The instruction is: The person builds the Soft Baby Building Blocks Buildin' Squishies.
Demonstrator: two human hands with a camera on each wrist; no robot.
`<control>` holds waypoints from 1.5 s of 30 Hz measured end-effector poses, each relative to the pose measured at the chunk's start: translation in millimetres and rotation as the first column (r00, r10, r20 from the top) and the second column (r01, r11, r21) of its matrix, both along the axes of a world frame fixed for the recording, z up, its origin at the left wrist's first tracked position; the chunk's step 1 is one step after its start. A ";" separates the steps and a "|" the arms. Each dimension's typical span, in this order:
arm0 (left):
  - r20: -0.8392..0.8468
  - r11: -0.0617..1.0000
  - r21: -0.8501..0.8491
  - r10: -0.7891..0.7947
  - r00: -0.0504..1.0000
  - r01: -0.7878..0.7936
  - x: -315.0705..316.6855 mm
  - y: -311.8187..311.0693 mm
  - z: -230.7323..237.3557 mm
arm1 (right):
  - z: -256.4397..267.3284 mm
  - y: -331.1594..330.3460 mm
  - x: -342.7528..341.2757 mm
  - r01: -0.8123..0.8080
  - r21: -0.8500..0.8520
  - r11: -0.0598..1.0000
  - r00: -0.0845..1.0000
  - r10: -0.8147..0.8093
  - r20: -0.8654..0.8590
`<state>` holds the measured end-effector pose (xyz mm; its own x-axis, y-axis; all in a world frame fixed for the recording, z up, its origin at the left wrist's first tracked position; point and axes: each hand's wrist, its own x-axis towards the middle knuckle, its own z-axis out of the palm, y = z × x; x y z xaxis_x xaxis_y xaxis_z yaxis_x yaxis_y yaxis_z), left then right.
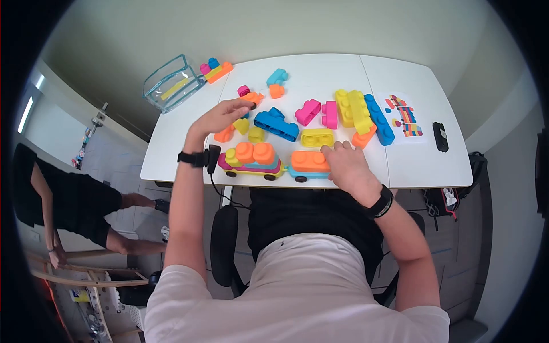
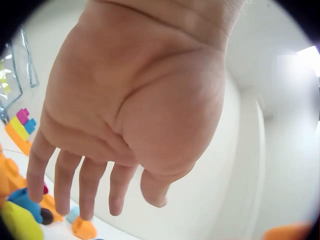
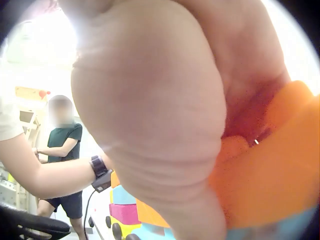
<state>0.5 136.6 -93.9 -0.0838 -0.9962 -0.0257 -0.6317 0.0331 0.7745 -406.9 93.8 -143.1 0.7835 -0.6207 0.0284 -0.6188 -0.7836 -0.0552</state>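
Observation:
My left hand [image 1: 220, 118] is raised over the left side of the table with fingers spread and nothing held; its palm [image 2: 130, 95] fills the left wrist view. Loose orange, blue and yellow blocks lie below its fingers. My right hand [image 1: 347, 167] grips the right end of an orange block [image 1: 309, 161], thumb on the near side. That block sits on a light blue wheeled wagon [image 1: 309, 175]. To the left stands a magenta and yellow wheeled wagon [image 1: 251, 169] topped with orange blocks [image 1: 254, 152] and a yellow one. The two wagons meet end to end.
Blue [image 1: 277, 125], pink [image 1: 309, 112] and yellow blocks [image 1: 353, 111] lie across the table's middle. A printed picture sheet [image 1: 407, 120] and a black case [image 1: 440, 137] are at the right. A clear bag [image 1: 174, 86] stands at the back left. Another person [image 1: 63, 194] is at the left.

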 end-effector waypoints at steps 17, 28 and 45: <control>0.562 0.931 0.068 0.262 0.784 -0.359 49.8 -62.7 -49.5 | 17.2 -6.8 -12.0 -0.119 0.093 0.989 0.978 0.101 0.182; 0.434 0.916 0.063 0.331 0.838 -0.395 66.3 -48.4 -35.8 | 17.5 -6.9 -7.2 -0.166 0.152 0.974 0.975 0.139 0.176; 0.527 0.955 0.175 0.114 0.842 -0.239 64.5 -29.9 -45.9 | 30.7 -13.1 -15.6 -0.217 0.088 0.972 0.945 0.187 0.270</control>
